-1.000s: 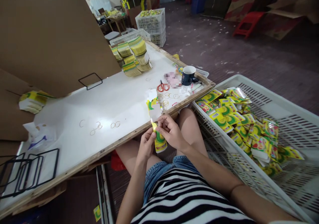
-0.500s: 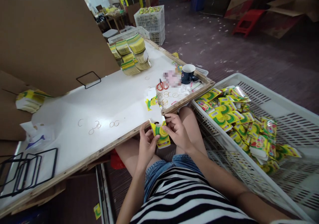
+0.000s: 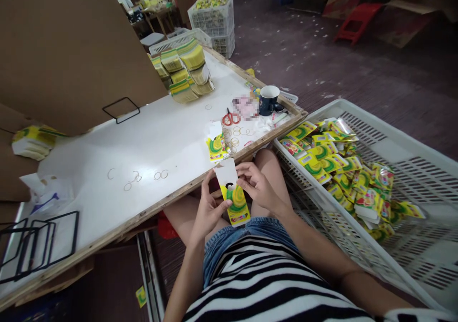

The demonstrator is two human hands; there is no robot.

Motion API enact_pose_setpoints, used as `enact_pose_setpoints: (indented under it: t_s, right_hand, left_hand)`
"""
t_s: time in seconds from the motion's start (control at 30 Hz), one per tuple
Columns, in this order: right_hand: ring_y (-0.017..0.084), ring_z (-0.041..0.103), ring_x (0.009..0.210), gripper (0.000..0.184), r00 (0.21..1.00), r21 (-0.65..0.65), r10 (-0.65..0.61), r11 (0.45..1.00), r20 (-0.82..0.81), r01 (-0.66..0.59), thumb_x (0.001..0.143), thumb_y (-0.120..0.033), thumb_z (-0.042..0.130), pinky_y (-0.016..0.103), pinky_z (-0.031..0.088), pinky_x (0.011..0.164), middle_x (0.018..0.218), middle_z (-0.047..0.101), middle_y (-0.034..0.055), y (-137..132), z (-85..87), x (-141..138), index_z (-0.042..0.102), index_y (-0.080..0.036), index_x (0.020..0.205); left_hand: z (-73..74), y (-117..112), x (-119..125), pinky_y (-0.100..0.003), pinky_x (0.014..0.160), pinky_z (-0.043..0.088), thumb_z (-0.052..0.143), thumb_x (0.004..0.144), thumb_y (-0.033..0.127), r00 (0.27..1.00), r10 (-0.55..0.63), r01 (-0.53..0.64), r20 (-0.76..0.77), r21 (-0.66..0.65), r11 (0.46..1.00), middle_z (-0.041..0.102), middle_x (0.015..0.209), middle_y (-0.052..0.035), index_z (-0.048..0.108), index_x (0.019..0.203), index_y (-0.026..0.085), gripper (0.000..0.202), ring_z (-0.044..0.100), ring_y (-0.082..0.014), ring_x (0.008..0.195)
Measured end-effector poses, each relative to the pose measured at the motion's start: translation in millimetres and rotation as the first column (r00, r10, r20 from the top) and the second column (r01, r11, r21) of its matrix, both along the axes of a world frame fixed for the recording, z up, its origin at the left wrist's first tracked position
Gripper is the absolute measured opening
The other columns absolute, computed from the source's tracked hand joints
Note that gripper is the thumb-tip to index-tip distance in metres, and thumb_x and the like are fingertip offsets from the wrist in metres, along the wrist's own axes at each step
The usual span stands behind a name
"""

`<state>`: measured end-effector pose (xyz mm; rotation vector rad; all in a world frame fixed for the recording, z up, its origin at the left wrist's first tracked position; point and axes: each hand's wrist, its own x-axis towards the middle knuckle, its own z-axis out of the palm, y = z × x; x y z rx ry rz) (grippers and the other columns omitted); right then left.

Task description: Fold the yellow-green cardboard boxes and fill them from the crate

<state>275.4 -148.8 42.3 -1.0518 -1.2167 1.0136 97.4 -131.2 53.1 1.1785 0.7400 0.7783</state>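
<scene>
In front of my lap I hold a small yellow-and-green carton with a plain white flap standing up at its far end and a dark curved cutout below the flap. My left hand grips its left edge, thumb on the printed face and fingers behind. At the upper right edge is my right hand, its fingers bent round the carton's side and its thumb close to the cutout. Just beyond, several more such cartons lie in a small pile at the table's edge.
A white crate of filled yellow packets stands at my right. On the white table are red-handled scissors, a dark mug, rubber bands, stacked cartons and black wire frames.
The carton in my hands has tipped to show more of its printed face, and its white flap now stands fully in view. My right thumb has moved up from the printed face toward the cutout.
</scene>
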Motion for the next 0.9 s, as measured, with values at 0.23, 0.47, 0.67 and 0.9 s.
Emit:
enact_pose_setpoints:
  t_s: [0.23, 0.47, 0.67, 0.9]
  right_hand:
    - [0.019, 0.058, 0.088, 0.031, 0.982, 0.046, 0.015, 0.999, 0.187, -0.024, 0.091, -0.043, 0.051, 0.033, 0.046, 0.080, 0.089, 0.064, 0.0062, -1, 6.1, 9, 0.072, -0.020, 0.092]
    - [0.011, 0.050, 0.053, 0.030, 0.929, -0.243, 0.128, 0.969, 0.348, -0.043, 0.078, -0.017, 0.060, 0.021, 0.034, 0.053, 0.058, 0.053, -0.0080, -2, 8.3, 1, 0.056, -0.019, 0.107]
    - [0.011, 0.045, 0.046, 0.028, 0.909, -0.224, 0.097, 0.975, 0.406, -0.005, 0.079, -0.021, 0.060, 0.020, 0.030, 0.050, 0.051, 0.044, -0.0110, -1, 6.1, -3, 0.052, -0.020, 0.106]
    - [0.010, 0.042, 0.048, 0.035, 0.930, -0.233, 0.115, 0.972, 0.348, -0.033, 0.078, -0.026, 0.061, 0.020, 0.028, 0.049, 0.053, 0.038, -0.0111, -5, 3.4, 1, 0.050, -0.019, 0.111]
  left_hand:
    - [-4.0, 2, -3, -0.028, 0.075, 0.055, 0.071, 0.078, 0.029, 0.987, 0.078, -0.066, -0.143, 0.082, 0.994, 0.068, 0.110, -0.0093, 0.054, 0.116, 0.020, 0.043, 0.068, -0.0220, 0.093]
    - [-2.7, -2, 3, -0.033, 0.088, 0.053, 0.065, 0.083, 0.029, 0.986, 0.023, -0.013, -0.163, 0.064, 0.998, 0.066, 0.117, -0.0100, 0.048, 0.124, 0.021, 0.045, 0.065, -0.0217, 0.102]
    - [-1.8, 3, 1, -0.032, 0.082, 0.054, 0.070, 0.079, 0.030, 0.991, 0.041, -0.038, -0.130, 0.023, 0.999, 0.069, 0.109, -0.0101, 0.048, 0.122, 0.020, 0.049, 0.067, -0.0224, 0.097]
    - [-0.8, 6, 9, -0.032, 0.080, 0.055, 0.074, 0.075, 0.031, 0.990, 0.062, -0.063, -0.124, 0.000, 0.998, 0.071, 0.101, -0.0084, 0.050, 0.120, 0.019, 0.052, 0.069, -0.0220, 0.092]
